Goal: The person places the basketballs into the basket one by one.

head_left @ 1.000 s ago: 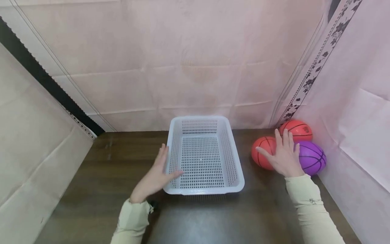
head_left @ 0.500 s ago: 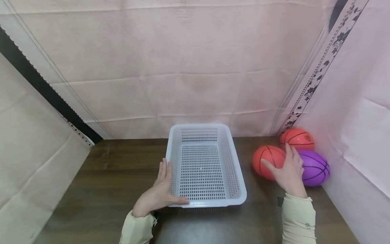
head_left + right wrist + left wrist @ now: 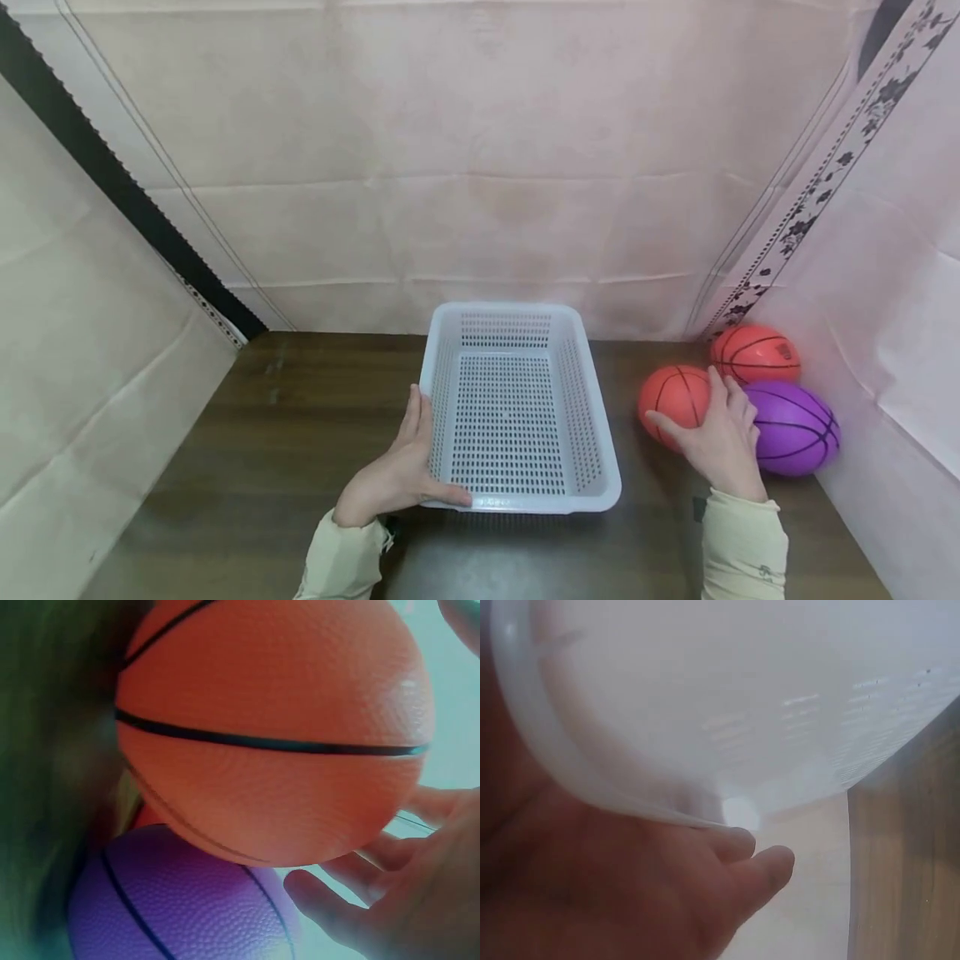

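Observation:
A pale, perforated plastic basket (image 3: 528, 504) stands at the middle of the dark wooden table. My left hand (image 3: 393, 479) rests at its near left corner, fairly straight fingers along the outer side and thumb over the front rim. In the left wrist view the fingers (image 3: 769, 870) lie along the basket wall (image 3: 667, 712). At right, my right hand (image 3: 723, 442) is spread over the nearer orange-red toy basketball (image 3: 675, 400), with fingers between it and a purple basketball (image 3: 795, 429). In the right wrist view the thumb (image 3: 461, 622) stands apart from the orange-red ball (image 3: 277, 697).
Another orange-red basketball (image 3: 753, 354) lies behind, in the back right corner by the cloth wall. Pale cloth walls (image 3: 480, 233) enclose the table (image 3: 322, 417) at the back, left and right.
My left hand has moved from above the basket's left edge onto its near corner. My right hand has lowered beside the nearer orange-red ball, its fingers drawing closer together. The head view has shifted slightly.

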`<state>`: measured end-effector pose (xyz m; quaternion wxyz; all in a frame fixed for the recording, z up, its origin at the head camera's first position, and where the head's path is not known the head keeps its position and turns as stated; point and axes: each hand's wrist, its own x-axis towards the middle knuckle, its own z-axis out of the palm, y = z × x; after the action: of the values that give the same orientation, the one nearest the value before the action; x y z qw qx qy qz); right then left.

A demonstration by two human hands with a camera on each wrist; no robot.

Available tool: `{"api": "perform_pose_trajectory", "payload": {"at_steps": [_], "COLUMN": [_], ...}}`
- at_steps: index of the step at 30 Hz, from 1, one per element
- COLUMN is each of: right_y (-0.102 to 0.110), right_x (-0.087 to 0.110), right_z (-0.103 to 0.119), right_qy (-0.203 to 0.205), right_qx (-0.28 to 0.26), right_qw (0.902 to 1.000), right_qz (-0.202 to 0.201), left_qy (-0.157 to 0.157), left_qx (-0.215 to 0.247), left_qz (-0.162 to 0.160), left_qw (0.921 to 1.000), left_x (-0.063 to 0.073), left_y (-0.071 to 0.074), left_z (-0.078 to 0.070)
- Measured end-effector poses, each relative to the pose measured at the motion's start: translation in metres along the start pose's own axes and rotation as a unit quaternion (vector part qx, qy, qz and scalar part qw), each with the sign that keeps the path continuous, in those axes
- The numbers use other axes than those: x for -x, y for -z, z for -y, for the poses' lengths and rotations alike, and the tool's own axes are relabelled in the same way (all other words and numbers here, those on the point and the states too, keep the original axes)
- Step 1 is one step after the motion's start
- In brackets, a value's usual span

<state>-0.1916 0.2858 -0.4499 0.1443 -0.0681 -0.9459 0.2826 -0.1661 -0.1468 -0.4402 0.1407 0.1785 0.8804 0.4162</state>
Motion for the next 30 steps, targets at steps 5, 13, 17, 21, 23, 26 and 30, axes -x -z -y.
{"api": "perform_pose_trajectory", "payload": {"at_steps": [5, 13, 17, 21, 23, 26, 30], "right_y": [-0.005, -0.006, -0.010, -0.013, -0.014, -0.013, -0.011], "right_x": [-0.002, 0.001, 0.002, 0.001, 0.001, 0.002, 0.001], "right_z": [-0.003, 0.001, 0.004, 0.006, 0.007, 0.005, 0.002], "right_qy": [0.000, -0.035, -0.048, -0.051, -0.053, -0.055, -0.054], "right_qx": [0.010, 0.023, 0.028, 0.019, 0.015, 0.013, 0.018], "right_qw": [0.9999, 0.9988, 0.9980, 0.9984, 0.9984, 0.9984, 0.9984], "right_qz": [-0.003, -0.026, -0.030, -0.016, -0.008, 0.000, 0.010], "left_qy": [0.018, 0.033, 0.031, 0.034, 0.036, 0.035, 0.031], "left_qx": [0.022, 0.005, -0.001, -0.004, -0.006, -0.010, -0.010], "left_qz": [0.000, -0.003, -0.009, -0.011, -0.011, -0.012, -0.015], "left_qw": [0.9996, 0.9994, 0.9995, 0.9993, 0.9993, 0.9993, 0.9994], "left_x": [0.002, 0.001, 0.000, 0.000, 0.000, -0.001, -0.002], "left_y": [0.001, 0.000, 0.001, 0.002, 0.002, 0.000, -0.001], "left_z": [0.000, -0.002, -0.003, -0.003, -0.002, -0.001, -0.001]}}
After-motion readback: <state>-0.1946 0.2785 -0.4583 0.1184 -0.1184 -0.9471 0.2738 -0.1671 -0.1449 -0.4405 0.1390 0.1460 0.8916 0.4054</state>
